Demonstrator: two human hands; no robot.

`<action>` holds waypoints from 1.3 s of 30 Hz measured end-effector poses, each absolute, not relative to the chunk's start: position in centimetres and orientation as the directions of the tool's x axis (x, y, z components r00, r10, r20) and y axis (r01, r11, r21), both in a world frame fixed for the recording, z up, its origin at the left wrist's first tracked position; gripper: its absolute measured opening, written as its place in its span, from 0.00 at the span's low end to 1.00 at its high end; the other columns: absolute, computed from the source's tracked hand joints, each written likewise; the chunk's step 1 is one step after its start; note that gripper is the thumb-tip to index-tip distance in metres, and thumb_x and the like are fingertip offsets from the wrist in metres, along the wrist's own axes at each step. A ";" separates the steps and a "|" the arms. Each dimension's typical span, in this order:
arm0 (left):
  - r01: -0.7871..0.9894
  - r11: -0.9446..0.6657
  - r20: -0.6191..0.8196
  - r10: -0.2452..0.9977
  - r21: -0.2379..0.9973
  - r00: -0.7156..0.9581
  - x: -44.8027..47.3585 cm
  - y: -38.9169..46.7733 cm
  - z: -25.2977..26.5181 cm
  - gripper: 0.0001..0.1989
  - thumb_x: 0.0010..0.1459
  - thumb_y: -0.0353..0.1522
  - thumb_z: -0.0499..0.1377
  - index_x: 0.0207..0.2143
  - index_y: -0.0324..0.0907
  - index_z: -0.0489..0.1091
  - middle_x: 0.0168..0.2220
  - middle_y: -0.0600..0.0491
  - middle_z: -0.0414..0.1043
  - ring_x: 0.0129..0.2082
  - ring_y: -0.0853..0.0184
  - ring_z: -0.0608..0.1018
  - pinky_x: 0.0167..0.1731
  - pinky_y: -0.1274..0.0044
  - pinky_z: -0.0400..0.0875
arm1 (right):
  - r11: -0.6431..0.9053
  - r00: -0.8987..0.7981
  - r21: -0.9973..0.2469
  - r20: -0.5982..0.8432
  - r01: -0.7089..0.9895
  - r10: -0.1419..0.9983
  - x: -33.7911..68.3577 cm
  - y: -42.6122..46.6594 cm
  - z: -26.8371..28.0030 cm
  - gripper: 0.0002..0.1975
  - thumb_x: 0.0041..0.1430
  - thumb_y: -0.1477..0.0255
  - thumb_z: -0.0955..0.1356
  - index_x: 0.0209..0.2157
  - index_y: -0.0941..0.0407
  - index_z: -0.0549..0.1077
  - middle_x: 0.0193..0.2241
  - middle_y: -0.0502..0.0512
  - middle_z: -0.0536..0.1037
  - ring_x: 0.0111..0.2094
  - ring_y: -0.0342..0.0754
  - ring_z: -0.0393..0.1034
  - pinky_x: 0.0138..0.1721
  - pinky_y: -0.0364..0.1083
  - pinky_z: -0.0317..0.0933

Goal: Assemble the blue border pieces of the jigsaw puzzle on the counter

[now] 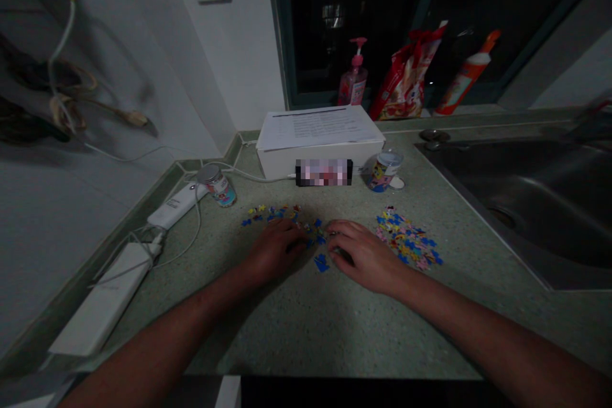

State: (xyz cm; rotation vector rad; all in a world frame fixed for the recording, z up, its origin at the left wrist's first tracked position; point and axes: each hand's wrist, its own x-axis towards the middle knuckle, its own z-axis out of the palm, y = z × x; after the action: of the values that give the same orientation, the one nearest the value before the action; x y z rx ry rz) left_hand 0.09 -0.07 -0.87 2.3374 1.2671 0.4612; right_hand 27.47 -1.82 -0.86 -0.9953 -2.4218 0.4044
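I see small, flat jigsaw pieces (282, 213) in blue, yellow and pink, scattered in a loose row on the speckled green worktop (306, 325). My left hand (275, 248) lies palm down over the row's near end, fingers curled on the pieces; I cannot tell whether it grips any. My right hand (361, 252) rests likewise, fingertips among them. A single blue piece (321, 262) lies between the hands. A larger pile (408, 242) sits right of my right hand. Behind stand two small cans (385, 171), a white box (318, 140) and a sink (535, 197).
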 end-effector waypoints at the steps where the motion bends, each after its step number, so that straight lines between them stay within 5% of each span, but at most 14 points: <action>1: 0.694 -0.483 0.083 0.847 0.534 0.525 0.0 -0.1 -0.9 0.10 0.72 0.32 0.60 0.49 0.49 0.82 0.50 0.46 0.80 0.53 0.52 0.79 0.59 0.57 0.72 | 0.692 -0.617 -0.442 0.326 0.570 0.716 27.5 -1.8 -0.8 0.08 0.67 0.79 0.69 0.42 0.53 0.78 0.53 0.62 0.81 0.59 0.59 0.75 0.61 0.62 0.72; 12: 0.850 -0.310 0.060 0.947 0.426 0.316 -2.9 0.5 2.3 0.09 0.71 0.35 0.59 0.43 0.45 0.81 0.46 0.47 0.80 0.49 0.54 0.81 0.53 0.63 0.74 | 0.683 -0.589 -0.431 0.349 0.590 0.729 27.8 -1.7 -0.7 0.08 0.67 0.79 0.69 0.41 0.52 0.79 0.53 0.61 0.81 0.59 0.60 0.75 0.61 0.64 0.72; 28: 0.948 -0.283 -0.278 0.908 0.147 0.314 -5.7 0.8 4.8 0.09 0.68 0.37 0.60 0.39 0.45 0.78 0.40 0.48 0.83 0.38 0.56 0.82 0.35 0.71 0.65 | 0.676 -0.588 -0.408 0.335 0.614 0.736 27.9 -1.7 -1.1 0.11 0.69 0.79 0.69 0.48 0.53 0.81 0.54 0.62 0.80 0.61 0.60 0.74 0.62 0.64 0.72; 39: 0.926 -0.269 -0.371 0.858 0.265 0.355 -7.1 -0.1 5.4 0.03 0.58 0.31 0.63 0.36 0.45 0.77 0.35 0.52 0.82 0.34 0.57 0.80 0.32 0.71 0.63 | 0.671 -0.588 -0.414 0.326 0.615 0.740 27.7 -1.7 -0.8 0.11 0.68 0.79 0.69 0.47 0.54 0.81 0.54 0.63 0.81 0.60 0.61 0.75 0.61 0.64 0.73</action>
State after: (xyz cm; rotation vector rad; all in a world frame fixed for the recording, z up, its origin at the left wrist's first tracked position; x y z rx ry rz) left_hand -7.12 -0.10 5.41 2.1907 1.5551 -0.2114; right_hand 27.73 -1.70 -0.84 -1.0504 -2.4114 0.3542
